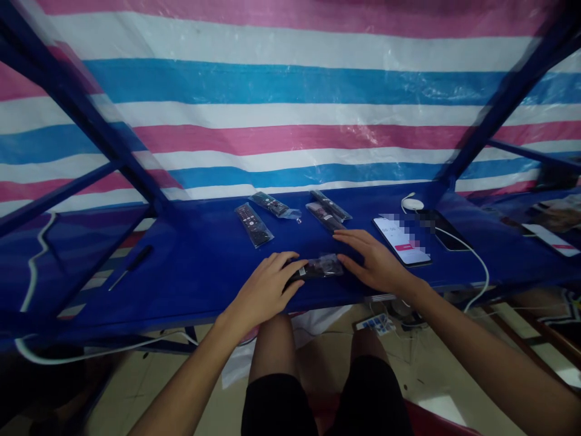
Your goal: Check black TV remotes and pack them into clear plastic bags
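My left hand (265,289) grips the left end of a black remote control in a clear plastic bag (316,268), at the front of the blue table top (195,284). My right hand (374,261) lies flat with its fingers spread, its fingertips at or very near the bag's right end. Behind the hands, a bagged remote (253,225) lies at an angle, and other bagged remotes (272,204) (330,205) (324,217) lie farther back. A smartphone with a lit, blurred screen (402,241) lies just beyond my right hand.
A dark phone (447,232) with a white cable (474,254) lies partly under the lit phone's corner. A small white device (412,204) sits behind them, and a screwdriver (131,263) lies at the left. Blue metal frame bars (77,115) and a striped tarp (290,85) stand behind.
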Tool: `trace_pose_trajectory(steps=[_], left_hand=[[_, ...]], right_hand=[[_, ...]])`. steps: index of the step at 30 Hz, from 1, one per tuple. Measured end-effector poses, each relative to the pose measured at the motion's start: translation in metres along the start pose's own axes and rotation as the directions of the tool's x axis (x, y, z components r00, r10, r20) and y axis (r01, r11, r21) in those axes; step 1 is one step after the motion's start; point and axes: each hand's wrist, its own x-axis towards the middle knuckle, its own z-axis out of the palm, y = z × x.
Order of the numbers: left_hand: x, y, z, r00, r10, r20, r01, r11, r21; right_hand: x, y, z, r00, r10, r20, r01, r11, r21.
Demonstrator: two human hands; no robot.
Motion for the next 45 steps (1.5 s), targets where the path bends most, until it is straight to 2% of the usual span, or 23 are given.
trace_pose_trajectory(steps=[3, 5, 7, 13, 17, 22, 28, 30, 33, 35, 38, 40, 42, 43, 44, 45], left_hand=[[0.002, -0.01, -0.005, 1.0, -0.025, -0.013, 0.025, 0.999, 0.022], [0.005, -0.015, -0.007, 0.997, -0.067, -0.041, 0.07, 0.995, 0.076], [0.009, -0.016, -0.007, 0.989, -0.124, -0.074, 0.134, 0.981, 0.143], [0.024, -0.005, -0.003, 0.941, -0.29, -0.174, 0.331, 0.899, 0.287], [0.04, -0.004, -0.004, 0.92, -0.352, -0.17, 0.391, 0.851, 0.351], [0.06, -0.016, -0.011, 0.874, -0.466, -0.135, 0.48, 0.788, 0.385], [0.079, -0.039, -0.022, 0.778, -0.616, -0.123, 0.611, 0.698, 0.372], [0.085, -0.048, -0.023, 0.761, -0.632, -0.145, 0.637, 0.685, 0.354], [0.094, -0.059, -0.023, 0.745, -0.635, -0.202, 0.664, 0.684, 0.302], [0.098, -0.063, -0.023, 0.723, -0.646, -0.243, 0.691, 0.681, 0.244], [0.101, -0.062, -0.025, 0.711, -0.608, -0.354, 0.678, 0.726, 0.114], [0.102, -0.06, -0.027, 0.741, -0.534, -0.407, 0.582, 0.813, -0.008], [0.104, -0.059, -0.028, 0.775, -0.487, -0.403, 0.444, 0.873, -0.201], [0.105, -0.059, -0.027, 0.789, -0.485, -0.377, 0.376, 0.866, -0.328], [0.106, -0.059, -0.026, 0.8, -0.5, -0.332, 0.321, 0.824, -0.467], [0.107, -0.058, -0.025, 0.806, -0.527, -0.271, 0.281, 0.743, -0.607]], right_hand=[[0.019, 0.02, 0.009, 0.982, 0.136, -0.13, -0.148, 0.985, -0.09], [0.031, 0.031, 0.016, 0.967, 0.216, -0.134, -0.236, 0.958, -0.16], [0.04, 0.037, 0.022, 0.961, 0.257, -0.1, -0.274, 0.936, -0.22], [0.05, 0.039, 0.032, 0.964, 0.267, -0.022, -0.263, 0.931, -0.251], [0.05, 0.039, 0.033, 0.965, 0.26, -0.026, -0.258, 0.932, -0.255], [0.047, 0.039, 0.031, 0.967, 0.249, -0.048, -0.253, 0.94, -0.229], [0.042, 0.036, 0.027, 0.956, 0.266, -0.125, -0.287, 0.938, -0.196], [0.042, 0.036, 0.026, 0.939, 0.302, -0.162, -0.325, 0.936, -0.136], [0.044, 0.038, 0.024, 0.864, 0.474, -0.17, -0.463, 0.88, 0.102], [0.047, 0.04, 0.022, 0.783, 0.611, -0.117, -0.544, 0.764, 0.348], [0.053, 0.044, 0.019, 0.699, 0.714, -0.039, -0.532, 0.555, 0.64], [0.059, 0.045, 0.016, 0.687, 0.725, -0.039, -0.47, 0.485, 0.738], [0.065, 0.045, 0.015, 0.695, 0.715, -0.075, -0.392, 0.465, 0.794], [0.068, 0.043, 0.015, 0.703, 0.705, -0.099, -0.355, 0.467, 0.81], [0.07, 0.041, 0.015, 0.711, 0.693, -0.121, -0.327, 0.478, 0.815], [0.072, 0.037, 0.017, 0.72, 0.679, -0.146, -0.307, 0.5, 0.81]])
